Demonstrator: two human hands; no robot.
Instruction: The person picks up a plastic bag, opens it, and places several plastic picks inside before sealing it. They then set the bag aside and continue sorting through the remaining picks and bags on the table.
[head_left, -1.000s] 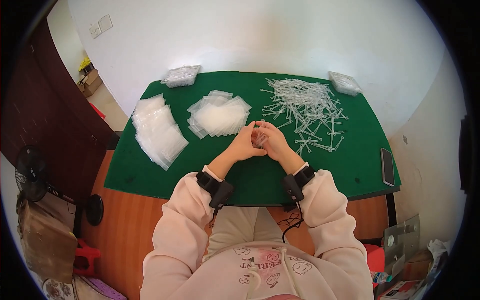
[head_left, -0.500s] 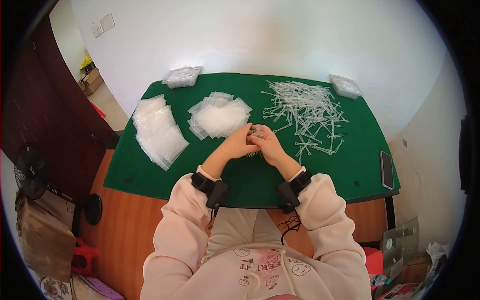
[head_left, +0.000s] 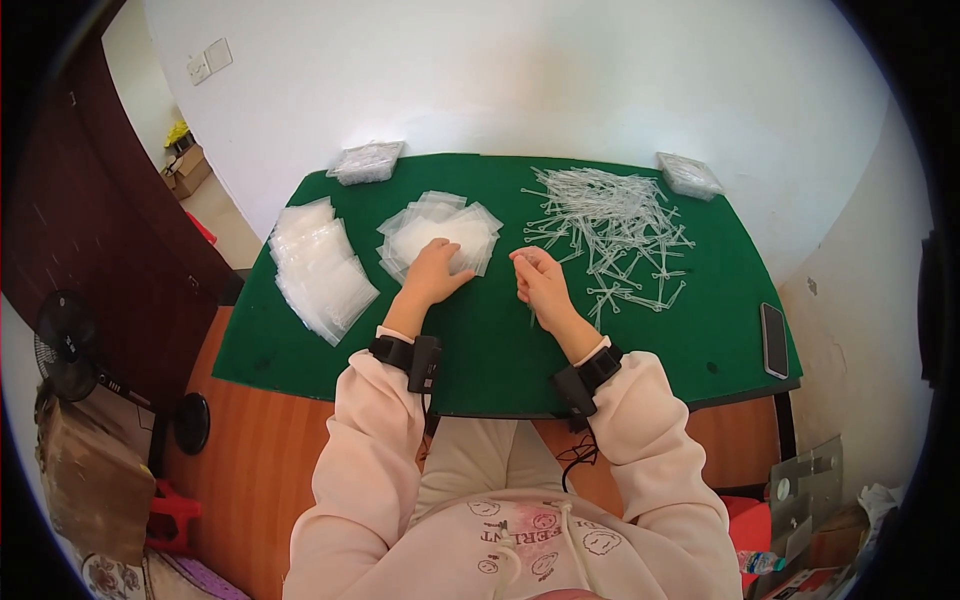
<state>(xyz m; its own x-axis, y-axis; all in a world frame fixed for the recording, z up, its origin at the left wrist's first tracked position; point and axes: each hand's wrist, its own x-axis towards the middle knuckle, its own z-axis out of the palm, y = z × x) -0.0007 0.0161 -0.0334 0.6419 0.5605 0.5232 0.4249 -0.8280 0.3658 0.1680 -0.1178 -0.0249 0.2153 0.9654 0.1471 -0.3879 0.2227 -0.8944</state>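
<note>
My left hand (head_left: 432, 274) reaches onto the middle pile of clear zip bags (head_left: 415, 215), fingers apart, fingertips at the bags near the pile's front edge. My right hand (head_left: 543, 288) is closed at the table's middle, right of that pile. A small bunch of clear plastic sticks (head_left: 532, 318) is in it, mostly hidden by the fingers, with ends showing below the palm. Just beyond and right of this hand lies a large loose heap of clear plastic sticks with ring-shaped ends (head_left: 610, 215).
On the green table (head_left: 490, 365), a fanned row of clear bags (head_left: 325, 270) lies at the left. Filled clear packs stand at the back left (head_left: 367, 162) and back right (head_left: 689, 175). A phone (head_left: 773, 340) rests by the right edge. A white wall (head_left: 540, 80) rises behind.
My hands were together at the middle, both around the small bunch. The left hand has let go and moved left to the bag pile; the bunch stays in my right hand.
</note>
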